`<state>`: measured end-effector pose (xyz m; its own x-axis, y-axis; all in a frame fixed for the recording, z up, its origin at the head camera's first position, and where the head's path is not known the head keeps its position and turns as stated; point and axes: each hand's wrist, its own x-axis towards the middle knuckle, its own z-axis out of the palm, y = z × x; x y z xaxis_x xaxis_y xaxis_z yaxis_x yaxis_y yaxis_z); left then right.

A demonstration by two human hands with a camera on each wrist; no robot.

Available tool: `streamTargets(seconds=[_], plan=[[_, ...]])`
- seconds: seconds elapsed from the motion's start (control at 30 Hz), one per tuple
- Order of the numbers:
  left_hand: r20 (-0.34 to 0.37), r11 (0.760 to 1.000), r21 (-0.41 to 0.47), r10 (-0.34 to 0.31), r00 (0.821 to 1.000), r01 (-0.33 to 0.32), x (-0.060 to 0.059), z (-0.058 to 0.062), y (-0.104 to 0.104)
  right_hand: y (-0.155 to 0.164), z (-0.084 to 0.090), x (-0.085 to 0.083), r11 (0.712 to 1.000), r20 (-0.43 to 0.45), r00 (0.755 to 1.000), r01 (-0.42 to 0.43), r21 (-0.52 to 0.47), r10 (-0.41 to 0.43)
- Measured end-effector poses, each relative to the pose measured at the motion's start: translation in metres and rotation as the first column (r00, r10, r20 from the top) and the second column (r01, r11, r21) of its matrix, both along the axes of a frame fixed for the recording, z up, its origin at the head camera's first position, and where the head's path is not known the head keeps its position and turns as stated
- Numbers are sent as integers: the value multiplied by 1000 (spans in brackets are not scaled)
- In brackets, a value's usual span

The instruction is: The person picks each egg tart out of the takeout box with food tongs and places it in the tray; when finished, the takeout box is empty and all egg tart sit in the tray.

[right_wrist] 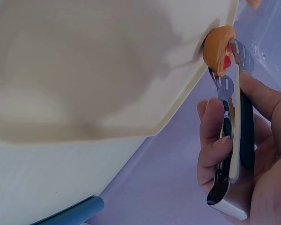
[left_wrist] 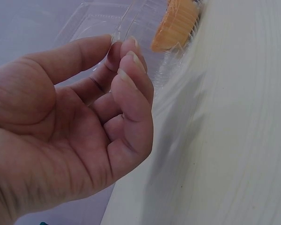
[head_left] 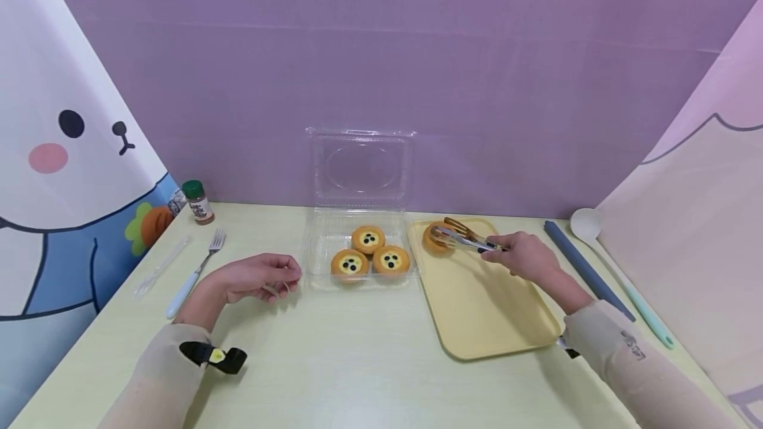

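R grip: right hand [head_left: 524,255] squeezes tongs [head_left: 467,236], blades pressed onto a tart [head_left: 438,238] at the tray's top-left corner, so it's carried w/o finger contact.
Tray: yellow tray [head_left: 489,310], right of centre, just beside the box, so transfer is short.
Box: clear clamshell [head_left: 357,243], centre, lid up, 3 tarts [head_left: 369,253] inside.
L grip: left hand [head_left: 262,278] loosely curled, holding nothing, rests on surface [head_left: 334,356] left of box.
Far left: fork [head_left: 199,270], spice jar [head_left: 198,202].
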<state>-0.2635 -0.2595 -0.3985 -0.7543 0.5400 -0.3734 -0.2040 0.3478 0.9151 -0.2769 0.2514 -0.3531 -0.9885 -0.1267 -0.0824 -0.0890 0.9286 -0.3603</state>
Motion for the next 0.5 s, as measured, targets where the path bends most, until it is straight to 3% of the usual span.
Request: streamTargets(seconds=[0.5], plan=[[-1, 1000, -4, -4, 1000, 4, 1, 1, 0, -4, 2, 4, 999, 2, 1000, -30, -44, 30]])
